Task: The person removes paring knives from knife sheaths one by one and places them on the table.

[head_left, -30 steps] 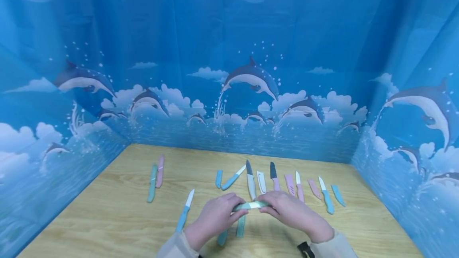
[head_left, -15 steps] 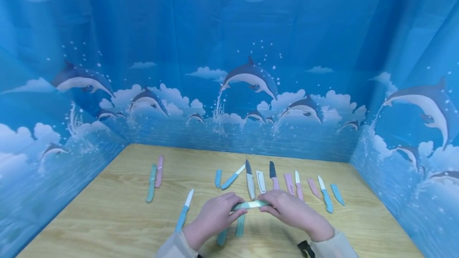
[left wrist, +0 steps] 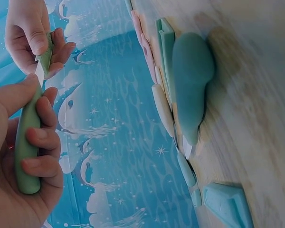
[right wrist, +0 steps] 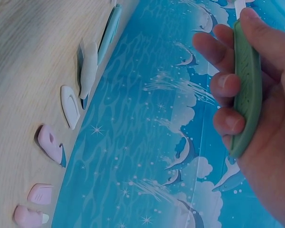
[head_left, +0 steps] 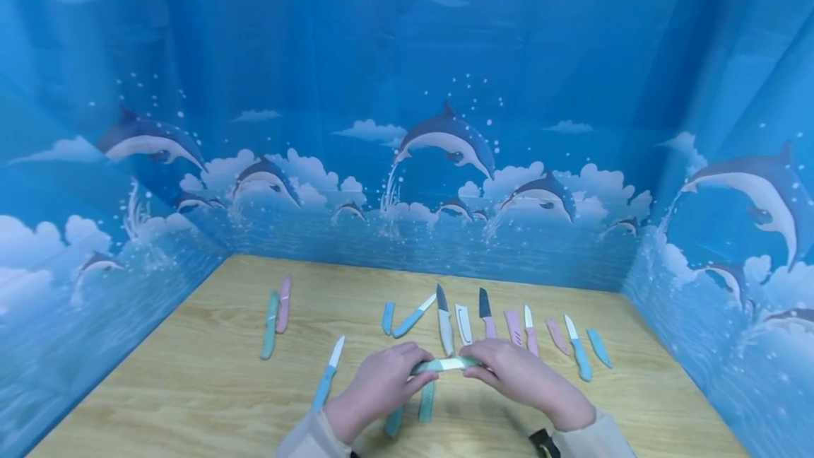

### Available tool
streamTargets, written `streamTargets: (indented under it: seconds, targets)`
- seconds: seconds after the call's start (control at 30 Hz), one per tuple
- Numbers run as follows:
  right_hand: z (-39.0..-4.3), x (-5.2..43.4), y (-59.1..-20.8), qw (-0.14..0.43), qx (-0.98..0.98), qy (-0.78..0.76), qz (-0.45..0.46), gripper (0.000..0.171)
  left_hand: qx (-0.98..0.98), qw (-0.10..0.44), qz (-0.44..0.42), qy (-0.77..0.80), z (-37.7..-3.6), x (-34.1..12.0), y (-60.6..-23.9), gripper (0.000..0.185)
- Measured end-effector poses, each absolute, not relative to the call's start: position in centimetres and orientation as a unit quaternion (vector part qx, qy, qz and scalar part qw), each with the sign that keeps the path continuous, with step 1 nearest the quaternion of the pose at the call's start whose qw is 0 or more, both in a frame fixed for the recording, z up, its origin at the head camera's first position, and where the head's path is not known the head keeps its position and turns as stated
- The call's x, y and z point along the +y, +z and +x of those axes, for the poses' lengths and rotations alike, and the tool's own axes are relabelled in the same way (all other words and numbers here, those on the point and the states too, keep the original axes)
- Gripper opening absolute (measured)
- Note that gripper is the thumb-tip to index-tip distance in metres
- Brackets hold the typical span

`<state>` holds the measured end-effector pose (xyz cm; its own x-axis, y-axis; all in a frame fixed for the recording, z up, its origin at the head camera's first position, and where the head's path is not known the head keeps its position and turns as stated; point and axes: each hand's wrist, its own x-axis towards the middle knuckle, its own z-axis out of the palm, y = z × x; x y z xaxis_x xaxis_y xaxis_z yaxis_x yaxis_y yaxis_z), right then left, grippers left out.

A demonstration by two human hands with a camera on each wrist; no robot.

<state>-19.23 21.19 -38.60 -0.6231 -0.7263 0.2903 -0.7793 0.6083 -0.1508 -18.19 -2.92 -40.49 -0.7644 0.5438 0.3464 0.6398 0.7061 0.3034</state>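
The head view looks forward and down from above the near edge of the worktop (head_left: 191, 387), taking in its whole surface to the far edge and the backdrop (head_left: 407, 90) behind. The left wrist view sits close beside the left hand (left wrist: 23, 156), rolled sideways, grazing the worktop toward the backdrop. The right wrist view is equally close to the right hand (right wrist: 261, 118), also rolled. All three views share the green knife (head_left: 445, 365) and the row of knives (head_left: 509, 327).
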Motion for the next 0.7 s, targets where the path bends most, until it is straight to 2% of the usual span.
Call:
streamTargets:
  seconds: [0.33,0.7]
  targets:
    - [-19.07,21.48,-38.47,0.125,-0.885,0.131,0.430,0.017,-0.917,0.111,-0.322,-0.207,-18.20,-2.92,-40.41,0.024]
    - [-19.19,21.61,-38.26,0.111,-0.889,0.127,0.426,0.016,-0.916,0.116,-0.325,-0.206,-18.31,-3.03,-40.46,0.025]
